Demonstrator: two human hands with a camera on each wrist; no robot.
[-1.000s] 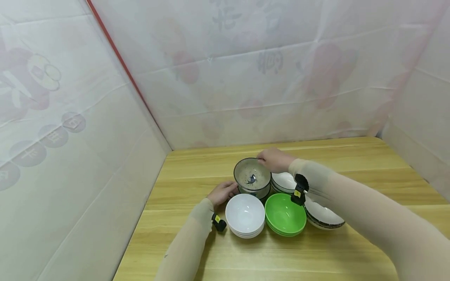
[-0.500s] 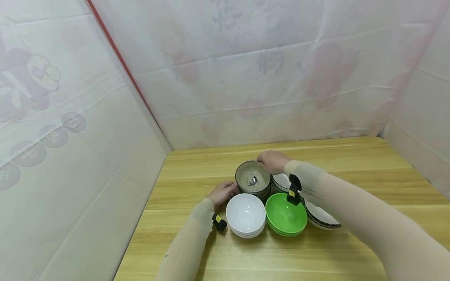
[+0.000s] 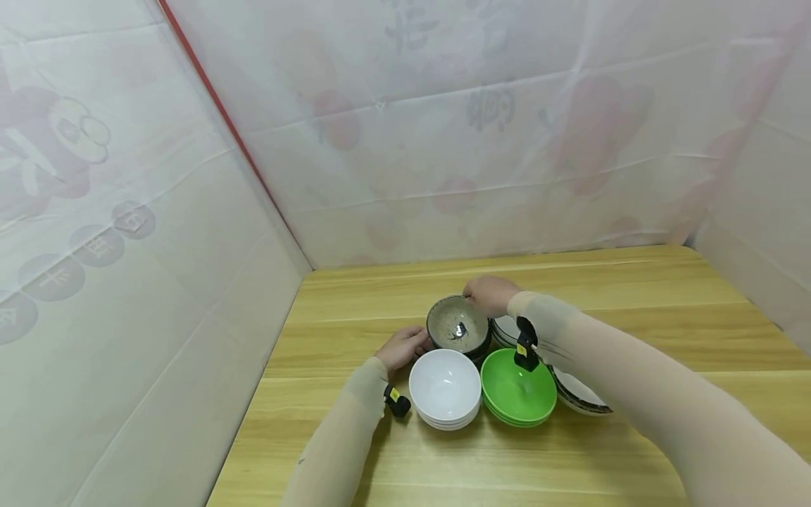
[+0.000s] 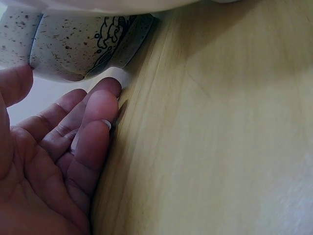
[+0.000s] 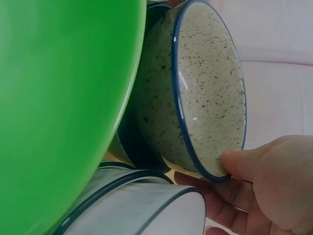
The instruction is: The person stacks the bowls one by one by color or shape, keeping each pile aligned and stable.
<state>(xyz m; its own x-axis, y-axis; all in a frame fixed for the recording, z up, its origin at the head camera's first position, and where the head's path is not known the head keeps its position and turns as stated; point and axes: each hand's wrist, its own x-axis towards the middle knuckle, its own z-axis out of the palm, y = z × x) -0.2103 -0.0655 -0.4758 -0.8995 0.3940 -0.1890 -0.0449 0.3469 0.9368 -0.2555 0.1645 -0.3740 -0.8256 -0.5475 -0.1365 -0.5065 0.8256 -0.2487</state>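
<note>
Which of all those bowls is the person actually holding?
The speckled bowl with the blue rim, at the back of the cluster: the right hand pinches its far rim. The white and green bowls sit untouched in front.

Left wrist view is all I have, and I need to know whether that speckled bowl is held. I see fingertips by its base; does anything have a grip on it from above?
Observer: Yes. The right hand pinches the speckled bowl at its far rim, with the thumb on the rim's edge.
Operator: Does the bowl stand on the table itself?
Observer: No. It sits nested in a dark bowl beneath it.
Operator: What else is close by?
Observer: A stack of white bowls and a stack of green bowls stand just in front of it, on the person's side.
</note>
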